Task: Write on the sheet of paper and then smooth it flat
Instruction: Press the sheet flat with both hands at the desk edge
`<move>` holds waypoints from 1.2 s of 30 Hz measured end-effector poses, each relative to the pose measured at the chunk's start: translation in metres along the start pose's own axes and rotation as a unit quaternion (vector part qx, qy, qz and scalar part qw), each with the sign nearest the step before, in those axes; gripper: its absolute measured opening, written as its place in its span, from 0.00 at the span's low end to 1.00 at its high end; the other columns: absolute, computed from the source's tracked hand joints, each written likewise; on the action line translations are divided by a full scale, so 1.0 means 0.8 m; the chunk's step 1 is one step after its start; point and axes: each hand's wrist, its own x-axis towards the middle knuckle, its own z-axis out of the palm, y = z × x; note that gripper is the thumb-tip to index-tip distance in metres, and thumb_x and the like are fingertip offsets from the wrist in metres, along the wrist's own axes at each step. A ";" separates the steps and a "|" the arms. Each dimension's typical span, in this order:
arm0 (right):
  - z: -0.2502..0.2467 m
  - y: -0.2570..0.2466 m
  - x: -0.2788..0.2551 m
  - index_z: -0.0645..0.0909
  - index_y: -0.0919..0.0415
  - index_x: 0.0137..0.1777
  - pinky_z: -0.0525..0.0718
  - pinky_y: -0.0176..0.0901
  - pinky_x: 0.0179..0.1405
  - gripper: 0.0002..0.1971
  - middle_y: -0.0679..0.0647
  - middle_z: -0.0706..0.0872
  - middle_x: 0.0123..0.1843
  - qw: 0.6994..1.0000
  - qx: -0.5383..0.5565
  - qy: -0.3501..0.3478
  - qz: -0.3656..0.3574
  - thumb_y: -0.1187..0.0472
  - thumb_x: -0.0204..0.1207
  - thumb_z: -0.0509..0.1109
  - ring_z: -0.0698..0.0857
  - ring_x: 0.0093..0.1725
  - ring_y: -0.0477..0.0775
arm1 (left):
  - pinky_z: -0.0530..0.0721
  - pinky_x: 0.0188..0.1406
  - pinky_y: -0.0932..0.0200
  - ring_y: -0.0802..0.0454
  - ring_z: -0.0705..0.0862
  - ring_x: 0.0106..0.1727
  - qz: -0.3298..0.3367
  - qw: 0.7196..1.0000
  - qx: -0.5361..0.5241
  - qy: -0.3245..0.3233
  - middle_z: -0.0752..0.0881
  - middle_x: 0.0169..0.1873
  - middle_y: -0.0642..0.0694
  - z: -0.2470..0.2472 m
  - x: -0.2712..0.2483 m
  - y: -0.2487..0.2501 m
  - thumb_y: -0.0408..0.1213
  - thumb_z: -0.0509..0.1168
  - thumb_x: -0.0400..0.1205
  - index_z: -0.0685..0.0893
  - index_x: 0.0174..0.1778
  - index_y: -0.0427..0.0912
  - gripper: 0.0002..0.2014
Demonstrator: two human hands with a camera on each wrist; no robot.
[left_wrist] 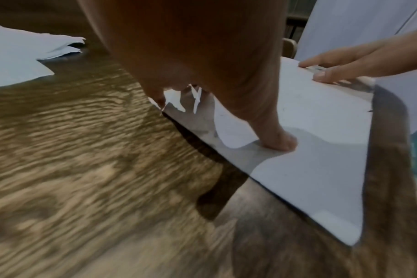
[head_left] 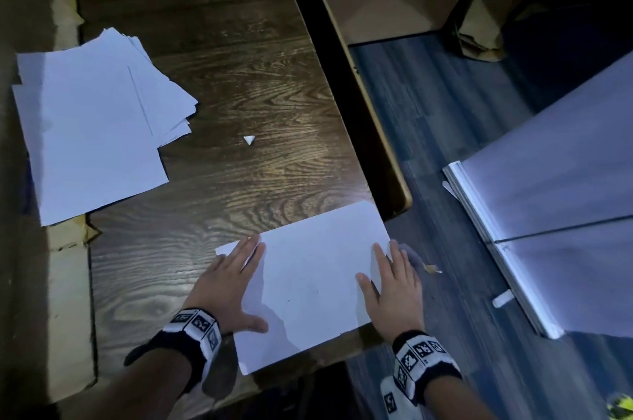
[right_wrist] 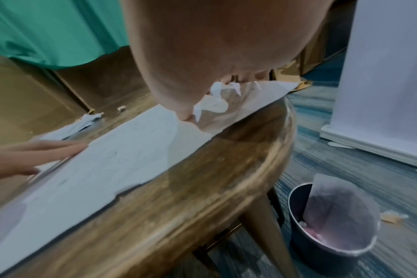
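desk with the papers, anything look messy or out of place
The stack of paper at the table's far left is fanned askew, overhanging the edge. A small white scrap lies alone mid-table. The sheet under both hands sits at the table's corner.

We have bare surface [head_left: 219, 180] between the paper stack [head_left: 92, 132] at far left and the sheet [head_left: 308, 282] at the near right corner; only a small white scrap [head_left: 249, 139] lies there. Right of the edge, a bin [right_wrist: 331, 222] stands on the floor.
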 end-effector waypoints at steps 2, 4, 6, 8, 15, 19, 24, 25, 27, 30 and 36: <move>0.002 -0.009 -0.001 0.57 0.45 0.85 0.58 0.59 0.83 0.32 0.51 0.50 0.88 1.000 0.000 0.017 -0.022 0.37 0.83 0.53 0.52 0.86 0.57 | 0.36 0.85 0.51 0.58 0.24 0.83 0.005 1.000 0.003 -0.004 0.19 0.80 0.60 -0.002 0.003 0.008 0.76 0.72 0.66 0.21 0.81 0.50 0.72; 0.012 -0.030 0.002 0.58 0.44 0.85 0.51 0.54 0.84 0.31 0.51 0.49 0.89 0.996 0.005 0.002 -0.085 0.38 0.84 0.55 0.48 0.87 0.55 | 0.38 0.86 0.49 0.57 0.24 0.84 0.021 1.000 0.019 -0.010 0.19 0.81 0.58 -0.005 0.011 0.018 0.74 0.73 0.67 0.22 0.83 0.50 0.72; 0.026 -0.065 0.006 0.56 0.44 0.85 0.43 0.51 0.84 0.31 0.50 0.46 0.89 0.989 0.014 -0.022 -0.148 0.38 0.84 0.54 0.44 0.87 0.53 | 0.40 0.87 0.46 0.56 0.25 0.85 0.040 0.998 0.039 -0.019 0.21 0.82 0.56 -0.007 0.020 0.029 0.73 0.74 0.67 0.25 0.86 0.49 0.72; 0.042 -0.099 0.006 0.51 0.46 0.87 0.40 0.51 0.84 0.33 0.48 0.43 0.89 0.981 0.010 -0.041 -0.192 0.38 0.84 0.52 0.40 0.87 0.51 | 0.39 0.88 0.45 0.54 0.25 0.85 0.047 0.997 0.046 -0.030 0.21 0.83 0.54 -0.005 0.026 0.041 0.74 0.73 0.67 0.26 0.87 0.49 0.72; 0.038 -0.041 0.011 0.44 0.44 0.87 0.41 0.53 0.85 0.31 0.45 0.40 0.88 0.990 -0.035 -0.021 -0.131 0.39 0.86 0.45 0.39 0.87 0.47 | 0.51 0.87 0.51 0.61 0.22 0.80 0.020 0.999 0.002 -0.028 0.20 0.82 0.56 -0.004 0.017 0.043 0.72 0.78 0.63 0.25 0.86 0.49 0.76; 0.016 0.025 0.010 0.44 0.47 0.87 0.49 0.59 0.85 0.31 0.47 0.41 0.88 0.999 -0.005 0.029 0.017 0.41 0.86 0.41 0.41 0.87 0.48 | 0.66 0.81 0.54 0.54 0.26 0.85 0.025 0.999 -0.010 -0.039 0.18 0.82 0.54 -0.009 0.008 0.035 0.68 0.81 0.61 0.24 0.86 0.48 0.79; 0.026 -0.043 0.003 0.52 0.48 0.86 0.47 0.58 0.85 0.30 0.51 0.47 0.89 0.995 0.020 0.004 -0.098 0.44 0.86 0.51 0.44 0.87 0.53 | 0.68 0.80 0.54 0.50 0.30 0.88 0.011 0.999 0.012 -0.027 0.20 0.83 0.51 -0.010 0.003 0.045 0.70 0.80 0.62 0.26 0.87 0.46 0.78; 0.036 -0.071 -0.005 0.52 0.48 0.86 0.46 0.58 0.85 0.31 0.51 0.48 0.89 0.987 0.019 -0.024 -0.159 0.44 0.85 0.51 0.44 0.87 0.54 | 0.66 0.81 0.54 0.49 0.31 0.88 0.006 1.000 0.016 -0.023 0.21 0.84 0.50 -0.010 0.004 0.048 0.71 0.79 0.62 0.26 0.87 0.45 0.78; 0.060 -0.118 -0.025 0.48 0.51 0.87 0.43 0.56 0.84 0.33 0.50 0.44 0.89 0.968 -0.010 -0.082 -0.235 0.42 0.85 0.49 0.40 0.87 0.51 | 0.65 0.82 0.54 0.49 0.32 0.88 0.005 0.999 0.028 -0.017 0.21 0.83 0.49 -0.009 0.004 0.052 0.69 0.79 0.64 0.26 0.87 0.43 0.77; 0.075 -0.128 -0.034 0.44 0.49 0.87 0.40 0.54 0.83 0.33 0.47 0.40 0.88 0.968 -0.030 -0.084 -0.234 0.39 0.86 0.46 0.37 0.86 0.48 | 0.66 0.80 0.56 0.49 0.36 0.89 0.007 0.998 0.053 -0.029 0.22 0.84 0.48 -0.010 0.003 0.049 0.67 0.81 0.62 0.26 0.86 0.43 0.78; 0.028 0.004 -0.006 0.43 0.43 0.87 0.42 0.55 0.85 0.29 0.46 0.41 0.88 0.999 -0.025 0.017 -0.011 0.41 0.86 0.39 0.38 0.86 0.47 | 0.49 0.88 0.43 0.40 0.28 0.87 -0.022 0.992 0.103 -0.067 0.16 0.77 0.47 -0.007 0.008 0.053 0.70 0.81 0.59 0.22 0.84 0.41 0.82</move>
